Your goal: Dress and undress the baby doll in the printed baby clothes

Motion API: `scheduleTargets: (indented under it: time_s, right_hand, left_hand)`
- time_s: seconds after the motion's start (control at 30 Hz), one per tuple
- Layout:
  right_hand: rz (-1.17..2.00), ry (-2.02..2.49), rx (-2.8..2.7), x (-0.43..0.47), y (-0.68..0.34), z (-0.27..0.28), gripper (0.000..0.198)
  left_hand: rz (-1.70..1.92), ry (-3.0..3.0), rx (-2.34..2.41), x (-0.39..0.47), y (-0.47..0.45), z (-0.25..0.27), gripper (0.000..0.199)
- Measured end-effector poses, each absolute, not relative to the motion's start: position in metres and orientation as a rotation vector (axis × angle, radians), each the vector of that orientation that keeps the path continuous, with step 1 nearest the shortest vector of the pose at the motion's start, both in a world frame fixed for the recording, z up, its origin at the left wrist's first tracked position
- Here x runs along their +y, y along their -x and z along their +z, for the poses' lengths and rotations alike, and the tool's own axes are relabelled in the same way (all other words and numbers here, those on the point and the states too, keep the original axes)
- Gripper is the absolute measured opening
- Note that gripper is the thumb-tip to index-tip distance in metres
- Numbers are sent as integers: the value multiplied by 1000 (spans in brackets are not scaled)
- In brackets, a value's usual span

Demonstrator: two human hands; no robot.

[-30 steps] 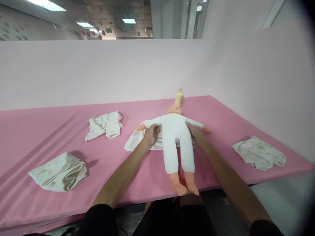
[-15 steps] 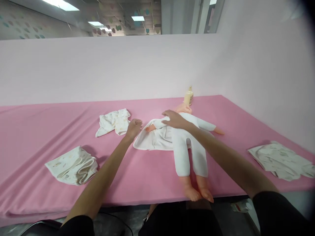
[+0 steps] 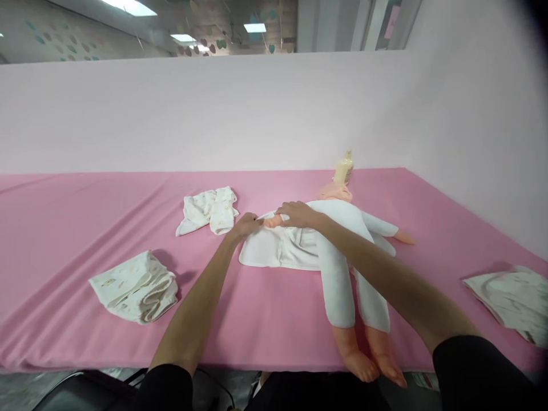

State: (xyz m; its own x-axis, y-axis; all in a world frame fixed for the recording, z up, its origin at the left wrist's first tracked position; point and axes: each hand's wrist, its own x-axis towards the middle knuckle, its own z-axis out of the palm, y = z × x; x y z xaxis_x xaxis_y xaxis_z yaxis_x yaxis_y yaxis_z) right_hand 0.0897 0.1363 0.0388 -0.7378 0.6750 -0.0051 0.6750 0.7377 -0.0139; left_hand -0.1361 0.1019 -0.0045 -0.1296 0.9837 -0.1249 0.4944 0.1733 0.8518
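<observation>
Head camera: my left hand (image 3: 247, 224) is at the left side of a big doll (image 3: 342, 210), right by the doll's small hand (image 3: 273, 221). My fingers are close together there and touch the edge of a white cloth (image 3: 265, 251). I can't tell if they pinch the cloth or just rest on it. My right hand (image 3: 298, 215) has a narrow grip on the same arm of the doll, with the wrist between my fingers and thumb. That small hand pokes out between my two hands.

The doll lies on a pink sheet (image 3: 274, 319). Its head (image 3: 336, 192) is near the back, and its bare feet (image 3: 359, 362) poke out past the front edge, close to me. It wears a white suit. Its other arm (image 3: 379, 224) sticks out to the right. The white cloth is spread under the doll, mostly on the left, with a bit peeking out on the right.

A yellow pump bottle (image 3: 343, 170) stands behind the doll's head. Two bunched cloths with little pictures on them sit to the left, one in front (image 3: 137, 288) and one farther back (image 3: 209, 211). Another pale cloth (image 3: 514, 302) lies on the far right. A pale wall (image 3: 205, 114) is behind it all, with a window (image 3: 214, 28) above.
</observation>
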Motion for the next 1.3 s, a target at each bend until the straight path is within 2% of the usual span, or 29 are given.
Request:
scheduleTargets:
  time_s: [0.2, 0.33, 0.53, 0.63, 0.7, 0.83, 0.9, 1.0, 1.1, 1.17, 1.23, 1.3]
  right_hand:
    - [116, 1178, -2850, 132, -91, 45, 43]
    - [43, 1240, -2817, 125, -85, 42, 37]
    - [-7, 1287, -2823, 124, -90, 43, 31]
    - [4, 1311, -2821, 131, -105, 49, 41]
    - [132, 1344, -2759, 136, -115, 54, 47]
    - [686, 1259, -2405, 141, -123, 63, 24]
    - [902, 1225, -2253, 142, -119, 67, 28]
    - [1014, 1336, -2224, 141, -110, 72, 34]
    - [949, 1447, -2299, 141, -101, 73, 31]
    - [862, 1473, -2307, 142, -98, 72, 22]
    - [732, 1512, -2286, 146, -100, 70, 7]
    - [580, 1588, -2236, 152, -105, 67, 15]
  left_hand:
    - [1145, -1240, 1633, 83, 137, 22, 22]
    - [1272, -1198, 1503, 71, 102, 43, 21]
    - [1161, -1343, 1240, 71, 65, 56, 24]
    - [1083, -1363, 1209, 75, 71, 55, 26]
    - [1038, -1317, 1190, 78, 78, 52, 27]
    - [1000, -1220, 1106, 85, 80, 45, 25]
    - [1011, -1214, 1042, 84, 75, 46, 26]
    - [977, -1293, 977, 76, 64, 52, 25]
    - [896, -1413, 996, 60, 59, 58, 24]
    - [894, -1516, 1182, 48, 62, 56, 30]
    - [885, -1636, 1517, 37, 70, 45, 45]
    - [813, -1720, 1839, 28, 81, 30, 67]
